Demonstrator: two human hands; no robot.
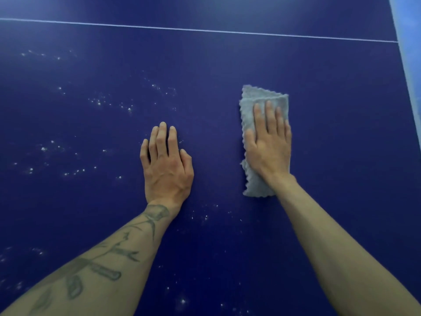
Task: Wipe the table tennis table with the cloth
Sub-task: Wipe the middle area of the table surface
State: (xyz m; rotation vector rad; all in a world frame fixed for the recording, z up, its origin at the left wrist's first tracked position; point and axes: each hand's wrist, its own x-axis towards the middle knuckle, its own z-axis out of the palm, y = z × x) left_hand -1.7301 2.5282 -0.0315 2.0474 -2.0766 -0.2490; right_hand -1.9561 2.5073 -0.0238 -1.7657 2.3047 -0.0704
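The dark blue table tennis table (pixel 227 69) fills the view. A folded grey cloth (pixel 249 110) lies flat on it, right of centre. My right hand (pixel 270 142) presses palm-down on top of the cloth, fingers straight and pointing away from me, hiding the cloth's middle. My left hand (pixel 167 166) rests flat on the bare table surface to the left of the cloth, fingers together, holding nothing. White dust specks (pixel 100 102) dot the surface on the left and near me.
A thin white line (pixel 205 30) crosses the table at the far side. The table's right edge (pixel 407 71) runs down the right side, with a lighter blue floor beyond it.
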